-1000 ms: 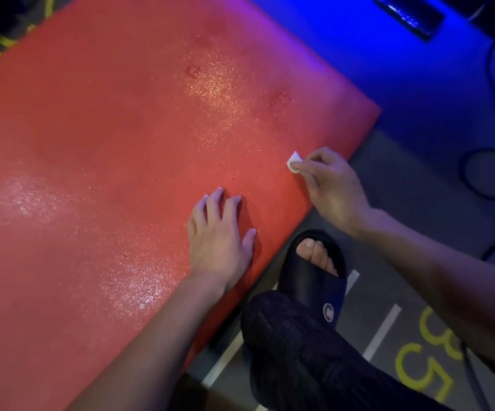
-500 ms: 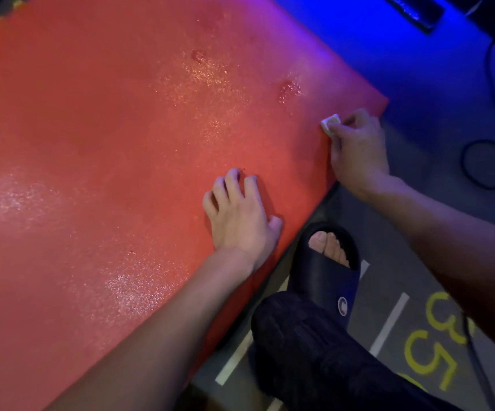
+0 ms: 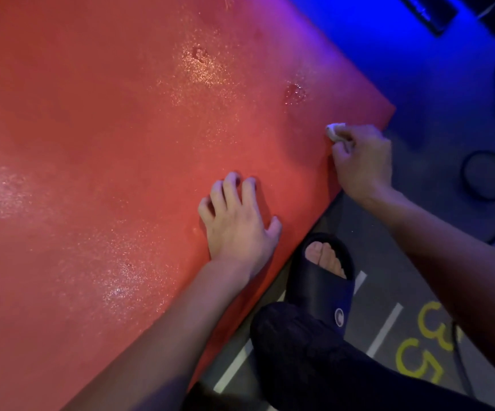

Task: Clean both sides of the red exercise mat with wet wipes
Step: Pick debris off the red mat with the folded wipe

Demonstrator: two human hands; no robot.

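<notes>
The red exercise mat [image 3: 98, 149] fills the left and middle of the view, lying flat with wet, shiny patches on its surface. My left hand [image 3: 235, 222] rests on the mat near its right edge, fingertips bent and pressing down. My right hand [image 3: 360, 160] is at the mat's right edge, close to the far corner, pinching a small folded white wet wipe [image 3: 333, 130] against the mat. Most of the wipe is hidden under my fingers.
My foot in a black slide sandal [image 3: 318, 280] and a dark trouser leg [image 3: 323, 357] stand on the grey floor beside the mat's edge. White lines and yellow numbers [image 3: 424, 342] mark the floor. A black cable [image 3: 486, 176] coils at right. A dark bar [image 3: 427, 13] lies top right.
My right hand with the wipe slid along the mat's right edge toward the far corner, then back a little. My left hand stayed planted; its fingertips have curled.
</notes>
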